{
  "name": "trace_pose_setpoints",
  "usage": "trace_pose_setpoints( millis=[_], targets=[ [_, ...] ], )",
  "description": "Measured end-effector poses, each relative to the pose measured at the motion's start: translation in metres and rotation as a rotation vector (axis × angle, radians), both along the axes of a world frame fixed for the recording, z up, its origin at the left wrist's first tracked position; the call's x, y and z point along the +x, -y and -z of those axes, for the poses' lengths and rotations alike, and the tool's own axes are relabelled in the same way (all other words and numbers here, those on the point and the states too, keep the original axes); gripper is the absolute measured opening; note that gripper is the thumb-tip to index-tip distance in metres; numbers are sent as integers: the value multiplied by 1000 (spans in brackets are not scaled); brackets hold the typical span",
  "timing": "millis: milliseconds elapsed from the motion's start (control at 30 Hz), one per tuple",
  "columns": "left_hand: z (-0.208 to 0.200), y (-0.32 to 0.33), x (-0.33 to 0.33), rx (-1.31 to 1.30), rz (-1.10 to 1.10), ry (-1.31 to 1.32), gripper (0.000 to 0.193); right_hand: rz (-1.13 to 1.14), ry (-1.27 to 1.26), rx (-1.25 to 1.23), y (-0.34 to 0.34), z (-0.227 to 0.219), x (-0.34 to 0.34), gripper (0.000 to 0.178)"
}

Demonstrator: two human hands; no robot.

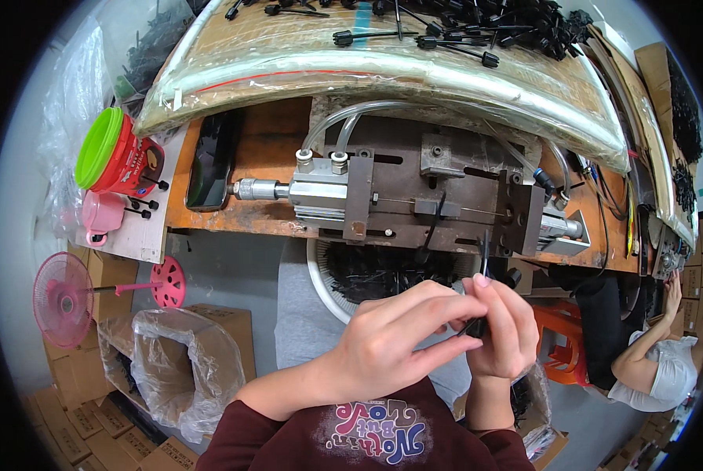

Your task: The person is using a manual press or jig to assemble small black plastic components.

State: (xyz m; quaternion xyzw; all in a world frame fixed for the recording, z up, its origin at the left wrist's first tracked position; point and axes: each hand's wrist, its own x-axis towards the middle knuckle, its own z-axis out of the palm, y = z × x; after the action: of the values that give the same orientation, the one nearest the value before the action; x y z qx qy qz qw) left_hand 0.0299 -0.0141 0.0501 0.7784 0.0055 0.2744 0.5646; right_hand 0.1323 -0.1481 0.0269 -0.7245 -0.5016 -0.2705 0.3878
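My left hand (pixel 402 330) and my right hand (pixel 508 330) meet in front of my chest, fingers pinched together. Between them is a thin black rod-shaped plastic part (pixel 486 250), its upper end sticking up above the right fingertips. Its lower end is mostly hidden by the fingers. Just beyond my hands stands a brown metal fixture (pixel 414 177) with a silver air cylinder (pixel 320 196) at its left and another cylinder (pixel 559 226) at its right. Another black stemmed part (pixel 432 228) leans at the middle of the fixture. A white basket (pixel 320 286) of black parts sits below it.
A plastic-wrapped cardboard tray (pixel 289 78) heaped with black stemmed parts lies behind the fixture. At left are a red bucket (pixel 128 161), a pink cup (pixel 103 213), a pink fan (pixel 63 300) and a plastic-lined box (pixel 163 345). Another person (pixel 657 361) works at right, near an orange stool (pixel 563 345).
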Motion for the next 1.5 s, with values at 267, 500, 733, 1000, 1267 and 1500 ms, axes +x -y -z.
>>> trace_pose_setpoints(
  millis=[267,500,733,1000,1267,1500],
  targets=[
    [18,-9,4,409,-188,-84,41,115,-156,112,1,7,6,28],
    [35,-16,18,824,-252,-193,25,36,-282,156,14,4,4,23],
    [29,-19,26,961,-263,-187,23,-66,-548,331,19,-1,-2,20],
    [25,-20,24,917,-253,-233,25,-288,-1224,652,27,-9,5,13],
    [11,-5,7,-35,131,-23,43,-589,-1702,715,18,-5,-2,17],
    [2,-16,1,81,-35,44,38,-323,-1593,651,9,-15,-1,43]
  ],
)
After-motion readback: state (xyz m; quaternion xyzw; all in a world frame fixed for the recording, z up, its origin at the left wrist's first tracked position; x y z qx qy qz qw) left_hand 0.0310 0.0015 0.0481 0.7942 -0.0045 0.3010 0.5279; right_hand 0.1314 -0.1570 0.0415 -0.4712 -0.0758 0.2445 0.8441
